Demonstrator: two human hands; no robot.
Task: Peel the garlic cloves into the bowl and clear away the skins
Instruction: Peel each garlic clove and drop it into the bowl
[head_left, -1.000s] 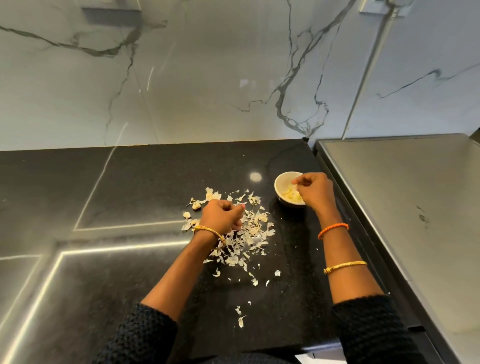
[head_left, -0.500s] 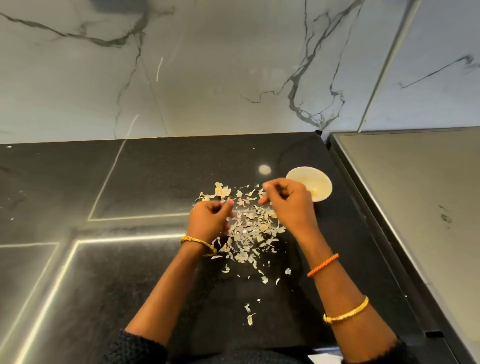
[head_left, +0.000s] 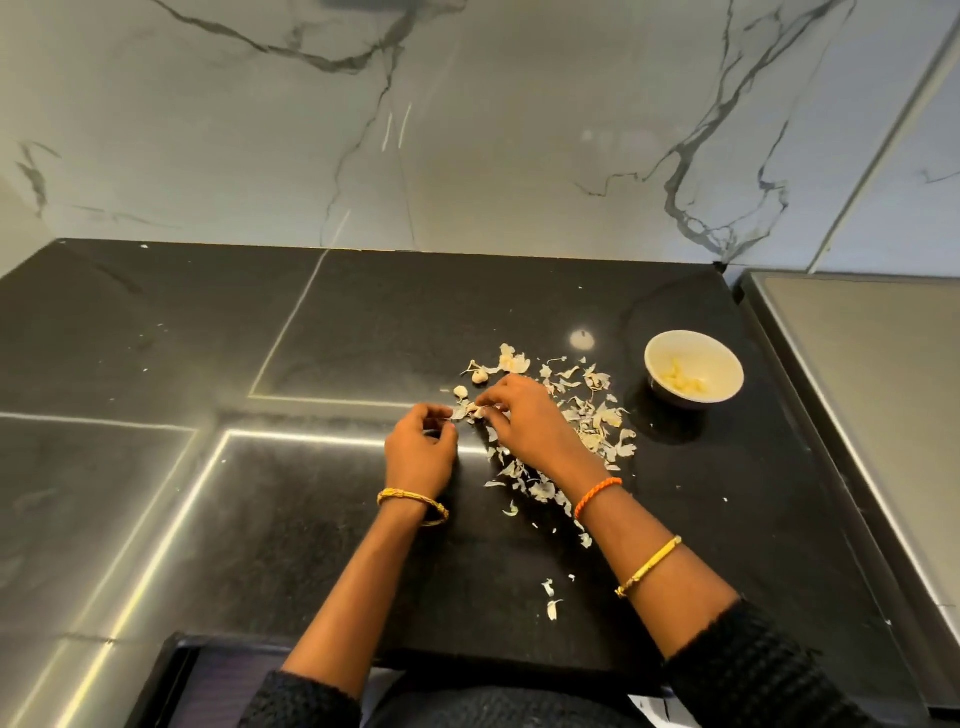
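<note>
A small white bowl (head_left: 670, 344) stands on the black counter at the right, with peeled garlic cloves (head_left: 681, 383) inside. A pile of papery skins (head_left: 592, 418) lies left of the bowl. Two unpeeled cloves (head_left: 478, 375) sit at the pile's far left edge. My left hand (head_left: 420, 454) and my right hand (head_left: 522, 422) meet at the pile's left side. Between their fingertips both pinch one garlic clove (head_left: 467, 410) with loose skin on it. My right hand covers part of the pile.
The black counter (head_left: 260, 519) ends at a marble wall behind. A grey steel surface (head_left: 872, 395) borders it on the right, just past the bowl. A few stray skin bits (head_left: 550, 603) lie near the front edge.
My right hand left the bowl and crossed leftward over the skins to meet my left hand at a clove. My left hand stayed at the pile's left side.
</note>
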